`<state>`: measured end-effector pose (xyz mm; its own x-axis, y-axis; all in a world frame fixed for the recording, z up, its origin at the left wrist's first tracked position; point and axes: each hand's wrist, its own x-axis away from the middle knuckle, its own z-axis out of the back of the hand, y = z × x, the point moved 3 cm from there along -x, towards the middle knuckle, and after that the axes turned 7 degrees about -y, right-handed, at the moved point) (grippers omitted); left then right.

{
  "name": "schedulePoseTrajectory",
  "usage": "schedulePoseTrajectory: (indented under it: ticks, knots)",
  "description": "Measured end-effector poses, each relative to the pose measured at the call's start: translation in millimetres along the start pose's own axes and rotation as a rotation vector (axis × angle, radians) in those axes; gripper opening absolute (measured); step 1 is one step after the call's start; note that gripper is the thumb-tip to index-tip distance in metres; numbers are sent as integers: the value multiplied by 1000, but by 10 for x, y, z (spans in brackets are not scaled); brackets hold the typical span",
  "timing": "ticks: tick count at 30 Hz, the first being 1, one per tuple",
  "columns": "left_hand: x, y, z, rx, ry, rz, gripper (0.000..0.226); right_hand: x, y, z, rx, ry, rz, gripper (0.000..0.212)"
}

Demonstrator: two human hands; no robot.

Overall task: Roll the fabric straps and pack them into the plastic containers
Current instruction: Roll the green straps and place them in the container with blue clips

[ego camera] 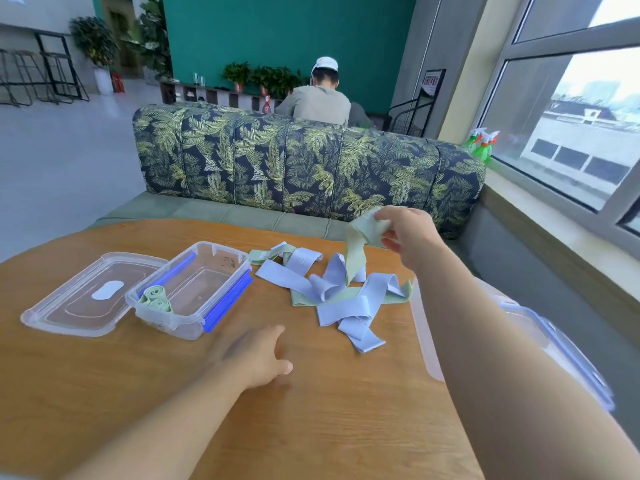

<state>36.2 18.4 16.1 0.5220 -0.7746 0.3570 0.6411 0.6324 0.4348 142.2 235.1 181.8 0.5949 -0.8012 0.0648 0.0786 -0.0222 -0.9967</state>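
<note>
Wooden table (329, 410): at left a clear lid (83, 296) lies flat, an open container (166, 322) just beside it. Loose straps (339, 306) sprawl mid-table, with a second container (554, 344) at the right edge.

Bare left hand (258, 356), bare right hand (408, 233), forearms bare throughout

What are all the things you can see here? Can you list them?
table: one, brown wood, under everything
open container: one, clear with blue clips, table's left
rolled straps: two, green, inside open container
lid: one, clear, left of open container
loose straps: several, lilac and green, heaped mid-table
second container: one, clear, blue clips, table's right edge
sofa: one, leaf-printed, behind table
spray bottles: at least two, green, windowsill
seated person: one, grey top, beyond sofa
left hand: one, open, over table
right hand: one, raised, holding green strap
</note>
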Motion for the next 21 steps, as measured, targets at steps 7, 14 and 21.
schedulePoseTrajectory:
  ticks: [7,14,21]
  knots:
    - [345,320,167,482,126,-121,83,662,-15,-147,-176,-159,4,7]
    - [732,567,55,802,159,-311,63,1166,-23,-232,-314,-209,21,9]
    - [953,531,-120,1125,-100,-225,14,1242,176,-440,-445,-172,-61,15]
